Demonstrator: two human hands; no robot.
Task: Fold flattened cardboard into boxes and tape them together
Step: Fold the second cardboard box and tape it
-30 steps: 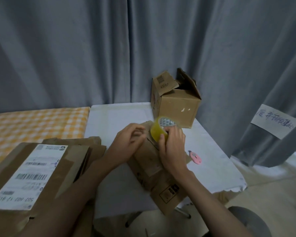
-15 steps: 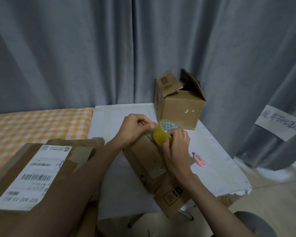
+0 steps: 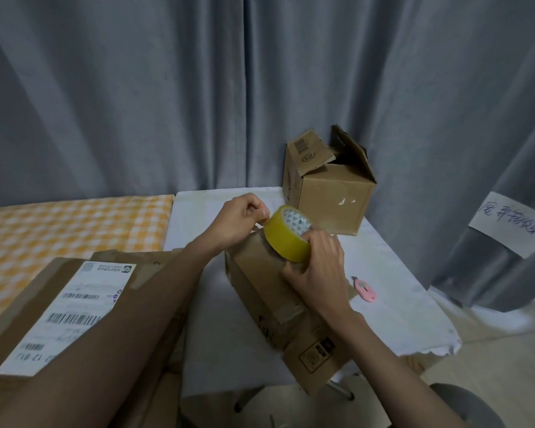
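Observation:
A folded brown cardboard box [image 3: 266, 285] lies on the white table [image 3: 223, 335], its near end hanging over the front edge. On its far end sits a yellow tape roll [image 3: 286, 234], gripped by my right hand [image 3: 317, 270] from the right. My left hand [image 3: 240, 219] is just left of the roll and pinches the tape's loose end between thumb and fingertips.
An assembled box [image 3: 328, 193] with open top flaps stands at the table's back right. A pink utility knife [image 3: 365, 288] lies right of my right hand. Flattened cardboard with a white shipping label [image 3: 65, 313] is stacked at left. Grey curtains hang behind.
My left hand has risen from the box's far end to the roll's left side, pinching the tape end. The roll has lifted and tilted slightly in my right hand.

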